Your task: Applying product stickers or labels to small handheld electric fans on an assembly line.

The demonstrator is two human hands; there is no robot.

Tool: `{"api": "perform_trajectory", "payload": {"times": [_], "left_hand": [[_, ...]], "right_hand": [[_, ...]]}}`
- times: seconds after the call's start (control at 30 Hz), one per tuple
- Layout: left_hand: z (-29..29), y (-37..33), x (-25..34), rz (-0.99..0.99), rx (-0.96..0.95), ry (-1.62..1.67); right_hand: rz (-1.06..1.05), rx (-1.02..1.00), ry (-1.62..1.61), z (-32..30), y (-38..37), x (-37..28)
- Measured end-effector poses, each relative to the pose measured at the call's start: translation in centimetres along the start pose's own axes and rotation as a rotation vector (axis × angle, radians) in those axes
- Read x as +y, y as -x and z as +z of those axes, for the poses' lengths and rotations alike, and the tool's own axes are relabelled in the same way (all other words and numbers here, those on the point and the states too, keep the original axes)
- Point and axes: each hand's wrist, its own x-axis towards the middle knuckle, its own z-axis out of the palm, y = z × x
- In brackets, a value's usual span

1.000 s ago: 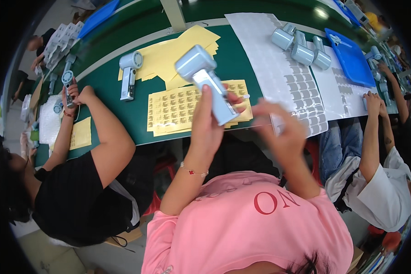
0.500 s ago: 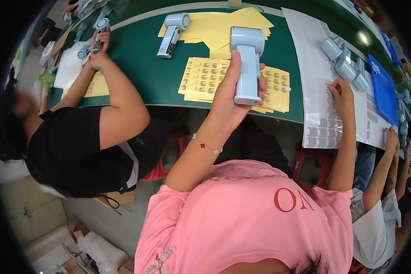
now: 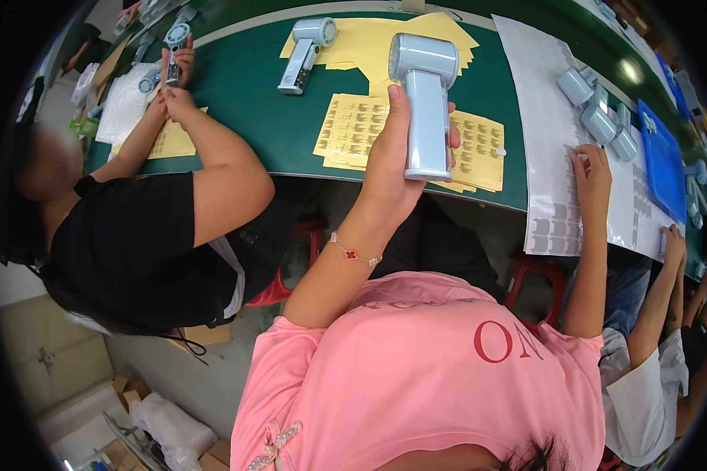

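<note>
My left hand (image 3: 393, 161) is wrapped around the handle of a light-blue handheld fan (image 3: 426, 118), held upright above the table edge with its round head at the top. Below and behind it lie yellow sticker sheets (image 3: 349, 129) with rows of small dark labels. My right hand (image 3: 595, 179) is over a large white sheet (image 3: 554, 200) with grey label shapes, thumb and fingers drawn together in a pinch; anything between them is too small to make out. Several light-blue fans (image 3: 598, 122) lie just beyond that hand.
Another fan (image 3: 306, 55) lies on the green table (image 3: 243, 110) near blank yellow paper (image 3: 353, 51). A blue tray (image 3: 661, 161) is at the right. On my left, a co-worker in black (image 3: 133, 243) holds a fan (image 3: 174, 51). More co-workers' arms (image 3: 656, 302) reach in at right.
The fan in my left hand has turned slightly, showing more of its head's side. My right hand has drawn back a little from the fans. The co-worker at left has shifted their hands.
</note>
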Motion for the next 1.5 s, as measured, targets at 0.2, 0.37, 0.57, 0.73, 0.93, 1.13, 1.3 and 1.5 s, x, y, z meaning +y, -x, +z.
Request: {"api": "perform_trajectory", "payload": {"times": [0.2,0.37,0.57,0.73,0.93,1.13,1.3,1.5], "left_hand": [[-0.6,0.0,-0.1,0.038,-0.030,-0.056],[-2.0,-0.3,1.3,0.007,-0.071,-0.182],[-2.5,-0.9,0.8,-0.066,0.021,-0.247],[-2.1,-2.0,0.1,0.083,0.195,-0.471],[-4.4,-1.3,-0.1,-0.056,-0.409,0.069],[-4.1,0.1,-0.7,-0.152,-0.432,0.075],[-2.0,0.7,-1.2,-0.263,-0.322,0.287],[-0.1,1.4,-0.6,-0.143,-0.123,0.306]], "right_hand": [[0.125,0.083,-0.094,-0.8,1.8,-0.2],[0.188,0.040,-0.386,-3.4,4.2,-2.6],[0.189,0.301,-0.252,-4.6,6.3,-9.2],[0.052,0.379,-0.205,-3.6,6.8,-11.6],[-0.012,0.226,-0.458,-3.1,7.1,-12.0],[0.002,0.017,-0.645,-3.4,7.7,-14.1],[-0.048,-0.229,-0.877,-3.5,8.3,-16.6],[0.063,-0.525,-1.180,-3.4,7.6,-19.0]]}}
